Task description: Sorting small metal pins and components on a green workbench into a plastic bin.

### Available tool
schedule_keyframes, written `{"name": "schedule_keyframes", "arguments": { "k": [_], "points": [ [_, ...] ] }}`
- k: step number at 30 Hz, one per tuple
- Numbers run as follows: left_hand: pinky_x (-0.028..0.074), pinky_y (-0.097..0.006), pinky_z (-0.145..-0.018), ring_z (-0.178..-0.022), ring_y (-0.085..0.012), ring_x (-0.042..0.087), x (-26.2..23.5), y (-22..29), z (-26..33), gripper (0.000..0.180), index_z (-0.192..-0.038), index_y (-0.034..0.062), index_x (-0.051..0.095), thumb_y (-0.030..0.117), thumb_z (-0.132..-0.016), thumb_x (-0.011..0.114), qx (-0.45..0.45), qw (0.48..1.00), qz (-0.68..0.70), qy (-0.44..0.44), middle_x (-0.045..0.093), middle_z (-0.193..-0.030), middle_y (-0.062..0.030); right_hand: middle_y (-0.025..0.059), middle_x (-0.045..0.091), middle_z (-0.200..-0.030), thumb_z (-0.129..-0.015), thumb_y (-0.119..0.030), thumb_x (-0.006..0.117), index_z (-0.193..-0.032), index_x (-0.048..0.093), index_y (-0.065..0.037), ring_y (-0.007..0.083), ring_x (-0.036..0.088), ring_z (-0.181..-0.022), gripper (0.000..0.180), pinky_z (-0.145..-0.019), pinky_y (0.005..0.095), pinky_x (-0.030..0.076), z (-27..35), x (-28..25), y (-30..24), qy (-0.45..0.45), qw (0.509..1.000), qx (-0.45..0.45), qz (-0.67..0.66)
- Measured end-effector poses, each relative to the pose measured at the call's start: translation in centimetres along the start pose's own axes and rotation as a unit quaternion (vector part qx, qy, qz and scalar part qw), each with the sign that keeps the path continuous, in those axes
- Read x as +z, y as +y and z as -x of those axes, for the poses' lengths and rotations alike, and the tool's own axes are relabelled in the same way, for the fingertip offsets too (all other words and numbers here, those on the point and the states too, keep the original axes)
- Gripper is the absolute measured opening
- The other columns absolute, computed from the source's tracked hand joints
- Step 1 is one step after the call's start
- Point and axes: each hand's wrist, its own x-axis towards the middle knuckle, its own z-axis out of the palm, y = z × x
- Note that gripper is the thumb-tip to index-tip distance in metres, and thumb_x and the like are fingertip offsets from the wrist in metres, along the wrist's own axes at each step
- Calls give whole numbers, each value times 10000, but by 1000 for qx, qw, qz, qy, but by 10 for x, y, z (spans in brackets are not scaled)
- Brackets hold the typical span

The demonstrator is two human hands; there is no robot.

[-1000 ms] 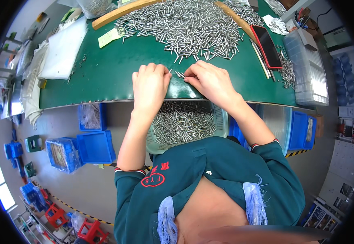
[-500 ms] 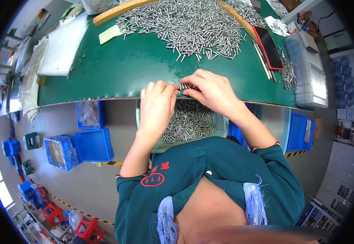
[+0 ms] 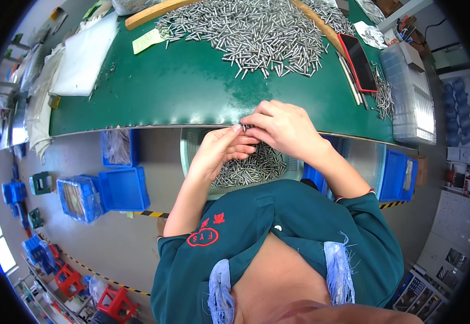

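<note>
Both hands meet at the table's front edge, above a pale green basket (image 3: 190,154) of loose metal pins (image 3: 254,168). My right hand (image 3: 282,128) has its fingers bent together around a few small metal pins (image 3: 246,127), mostly covered by the fingertips. Turned partly palm up, my left hand (image 3: 221,150) has its thumb against these same pins and its fingers curled below the right fingertips. How many pins lie between the hands is hidden. Beyond them, a large heap of similar silvery pins (image 3: 267,38) spreads over the green table (image 3: 154,102).
Wooden bars (image 3: 162,12) border the heap. A red-edged phone (image 3: 357,63), pale sticks, more pins and clear plastic boxes (image 3: 405,92) occupy the right side. White foam sheets (image 3: 86,56) lie left. Blue bins (image 3: 124,190) stand below the table.
Both hands have drawn slightly toward me, off the tabletop to its edge over the basket. My left hand has rolled from back up to partly palm up, its fingers now under the right hand.
</note>
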Motion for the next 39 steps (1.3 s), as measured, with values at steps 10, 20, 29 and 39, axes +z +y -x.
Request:
{"name": "schedule_keyframes", "arguments": {
  "k": [10, 20, 29, 39],
  "points": [
    [568, -265, -733, -841, -162, 695, 8, -8, -5, 324, -1085, -34, 632, 263, -969, 570, 7, 1000, 21, -8, 708, -1002, -136, 67, 633, -921, -871, -144, 610, -1049, 657, -110, 260, 652, -849, 187, -720, 379, 528, 7, 0, -6, -15, 994, 93, -55],
    [557, -268, -731, -828, -171, 697, 20, -5, 4, 225, -1082, -42, 641, 134, -965, 565, 129, 987, -95, 15, 708, -929, -116, 65, 625, -934, -870, -86, 621, -1186, 624, -59, 181, 633, -786, 317, -710, 302, 511, 13, -11, -8, -33, 944, 166, -282],
    [556, -270, -766, -827, -145, 680, 33, 9, 17, 200, -1098, -44, 652, 69, -955, 571, 165, 975, -146, 36, 705, -923, -105, 18, 587, -907, -855, -52, 630, -1205, 621, -38, 73, 553, -756, 350, -683, 232, 483, 13, -19, -11, -19, 890, 212, -403],
    [556, -273, -774, -836, -150, 676, 28, 10, 15, 203, -1085, -65, 649, 68, -960, 559, 159, 973, -167, 8, 700, -926, -115, 9, 613, -959, -897, -56, 607, -1175, 659, -51, 43, 573, -811, 284, -647, 180, 441, 17, -11, -5, -27, 896, 183, -404]
  ]
}}
